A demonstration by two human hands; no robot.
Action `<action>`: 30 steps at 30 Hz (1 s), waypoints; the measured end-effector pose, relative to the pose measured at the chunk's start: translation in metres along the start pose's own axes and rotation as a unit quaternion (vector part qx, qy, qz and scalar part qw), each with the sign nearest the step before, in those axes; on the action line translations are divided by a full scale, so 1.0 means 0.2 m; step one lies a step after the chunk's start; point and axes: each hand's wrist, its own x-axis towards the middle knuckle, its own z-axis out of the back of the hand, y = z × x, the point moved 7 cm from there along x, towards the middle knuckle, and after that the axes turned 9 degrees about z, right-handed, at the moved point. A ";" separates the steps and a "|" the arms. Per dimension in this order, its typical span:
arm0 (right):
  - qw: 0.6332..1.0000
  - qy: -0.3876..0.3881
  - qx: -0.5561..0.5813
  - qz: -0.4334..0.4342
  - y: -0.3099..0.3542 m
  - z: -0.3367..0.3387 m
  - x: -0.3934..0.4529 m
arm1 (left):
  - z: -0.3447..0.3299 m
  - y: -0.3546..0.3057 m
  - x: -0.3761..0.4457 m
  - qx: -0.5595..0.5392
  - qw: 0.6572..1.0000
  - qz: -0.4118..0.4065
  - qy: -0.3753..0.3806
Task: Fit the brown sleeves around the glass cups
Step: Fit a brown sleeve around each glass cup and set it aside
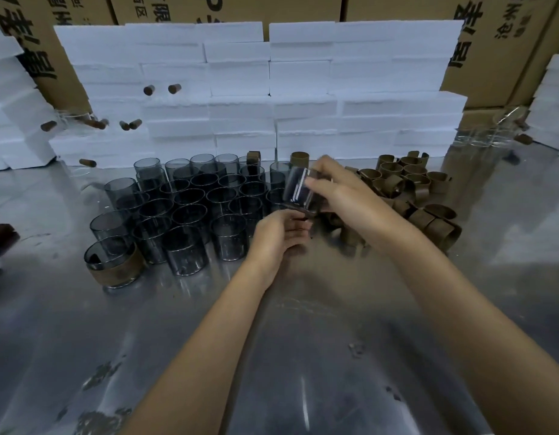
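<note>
at the far left edge a dark brown block sits on the shiny metal counter, beside a bit of white foam. just right of it, at the front left corner of the group, stands one glass cup with a brown sleeve around it; the sleeve wraps its lower part. behind and to the right of that cup a crowd of bare smoky glass cups stands upright, packed close together in rows. behind them rises a wall of white foam blocks, with cardboard boxes printed in black characters at the back.

right of the bare cups, the left hand is raised over the counter with its fingers curled up round a dark brown sleeve, pinching it just under the cup held above. the right hand grips a clear glass cup around its side, fingers and thumb wrapped on it, the cup tilted and held off the counter, just above the left hand. the sleeve touches the lower end of this cup; how far it is on i cannot tell.

to the right of the hands lies a loose heap of brown sleeves, some standing as rings, some lying on their sides, touching one another. further right, near the boxes, a few clear glasses stand.
</note>
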 end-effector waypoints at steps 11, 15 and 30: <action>0.987 -0.136 0.067 -0.058 -0.32 -0.11 -0.06 | -0.06 -0.03 -0.04 -0.077 0.995 -0.017 0.068; 0.968 -0.137 0.193 -0.082 -0.36 -0.20 -0.06 | -0.08 -0.07 -0.04 -0.058 0.995 -0.045 0.063; 0.941 -0.321 0.076 -0.077 -0.41 -0.07 -0.15 | -0.08 -0.08 -0.07 0.126 0.984 -0.120 -0.039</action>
